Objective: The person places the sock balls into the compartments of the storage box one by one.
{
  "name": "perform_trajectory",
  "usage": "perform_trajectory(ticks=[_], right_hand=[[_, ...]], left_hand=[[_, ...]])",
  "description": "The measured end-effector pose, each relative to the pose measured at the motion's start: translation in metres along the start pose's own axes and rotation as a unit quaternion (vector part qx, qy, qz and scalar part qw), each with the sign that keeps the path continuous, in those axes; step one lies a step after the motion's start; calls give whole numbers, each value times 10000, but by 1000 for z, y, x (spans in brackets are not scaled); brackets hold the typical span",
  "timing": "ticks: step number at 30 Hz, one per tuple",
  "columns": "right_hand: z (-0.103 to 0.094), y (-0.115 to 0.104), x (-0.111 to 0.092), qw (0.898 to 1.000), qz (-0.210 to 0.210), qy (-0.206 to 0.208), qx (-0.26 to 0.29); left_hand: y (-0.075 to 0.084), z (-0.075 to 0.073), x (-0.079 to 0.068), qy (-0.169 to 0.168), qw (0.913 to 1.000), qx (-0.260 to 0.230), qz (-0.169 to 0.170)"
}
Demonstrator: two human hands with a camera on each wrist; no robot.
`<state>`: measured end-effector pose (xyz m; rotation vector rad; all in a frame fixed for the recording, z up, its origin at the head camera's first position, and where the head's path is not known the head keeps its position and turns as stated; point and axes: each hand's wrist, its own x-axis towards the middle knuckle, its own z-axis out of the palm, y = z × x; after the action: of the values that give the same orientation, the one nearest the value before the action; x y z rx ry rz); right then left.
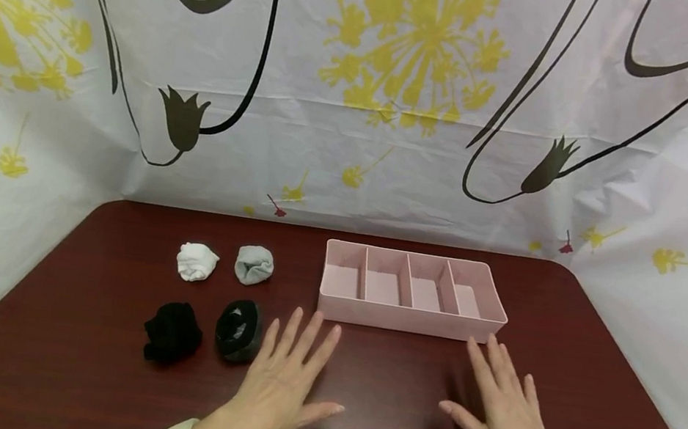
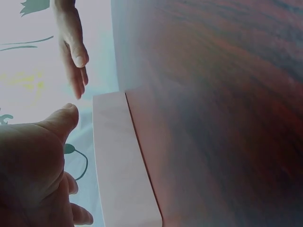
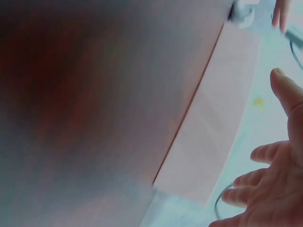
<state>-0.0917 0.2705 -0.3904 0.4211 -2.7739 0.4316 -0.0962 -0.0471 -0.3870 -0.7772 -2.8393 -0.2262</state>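
Observation:
My left hand is held over the table with fingers spread, nothing in its grasp. Just left of its fingers lies a dark, partly shiny rounded bundle. My right hand, also spread and holding nothing, is in front of the right end of a pink box with several compartments in a row. The left wrist view shows the box's side wall beyond my left thumb; the right wrist view shows it beside my right hand. No objects are visible in the compartments.
Left of the box lie a white balled cloth, a grey balled cloth resembling a rolled sock, and a black fuzzy cloth bundle. All rest on a dark red-brown table. A patterned white sheet hangs behind and along both sides.

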Motion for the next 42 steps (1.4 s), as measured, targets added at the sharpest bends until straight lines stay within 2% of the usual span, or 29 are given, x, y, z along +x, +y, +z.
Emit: perform_trajectory(ticks=[5, 11, 14, 19, 26, 31, 33, 37, 42], right_hand=[[-12, 29, 16, 9985, 93, 13, 543], [-21, 67, 43, 9946, -181, 52, 1017], [-23, 84, 57, 9937, -295, -82, 1078], [-26, 108, 78, 9885, -348, -617, 1334], [-25, 128, 100, 9695, -247, -1595, 1844], [-24, 136, 113, 9457, -135, -2266, 2327], [-22, 139, 117, 9368, -73, -2436, 2510], [-18, 141, 123, 9268, -30, -2649, 2662], [-15, 143, 130, 9193, 4, -2820, 2744]], left_hand=[[-7, -2, -2, 142, 9998, -144, -13], [-22, -8, -6, 48, 9977, -639, -209], [-35, -11, -9, 101, 9957, -830, -390], [-60, -20, -14, 51, 9915, -1077, -732], [-93, -33, -18, -293, 9819, -1632, -915], [-110, -38, -16, -742, 9689, -2195, -865], [-113, -38, -15, -943, 9619, -2406, -894], [-117, -36, -11, -1223, 9508, -2662, -1011], [-120, -35, -8, -1239, 9524, -2594, -1016]])
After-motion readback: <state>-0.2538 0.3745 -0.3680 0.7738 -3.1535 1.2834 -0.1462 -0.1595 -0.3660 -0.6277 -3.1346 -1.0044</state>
